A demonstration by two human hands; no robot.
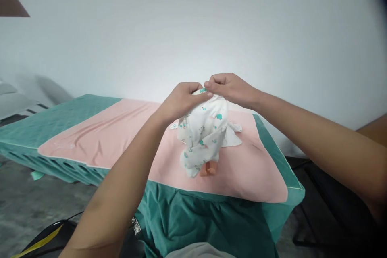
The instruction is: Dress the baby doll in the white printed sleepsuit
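Before us stands a pale wall (193, 28), bare and lit brightest near its middle. Along its foot we have a bed (69, 115) in a green cover, quilted on top and gathered into a skirt at the side. Over much of the bed lies a pink sheet (111, 129), creased toward its left part and smoother at the right, with green showing past both ends. Grey floor (18, 193) shows at the lower left.

Above the right part of the sheet we hold up a small white garment (205, 125) printed with green motifs; it hangs in loose folds, and we cannot tell whether its lowest fold touches the sheet. Our left hand (188, 98) is nearly closed, thumb extended along the garment's top edge, pinching it. Our right hand (227, 86), fingers curled, grips the same edge just beside it between thumb and forefinger. Behind the garment, a white cloth (233, 138) with printed tabs spreads on the sheet, partly hidden. Smallest, two orange-brown feet (209, 168), seemingly a doll's, poke out below the garment's lower right edge, toward us.
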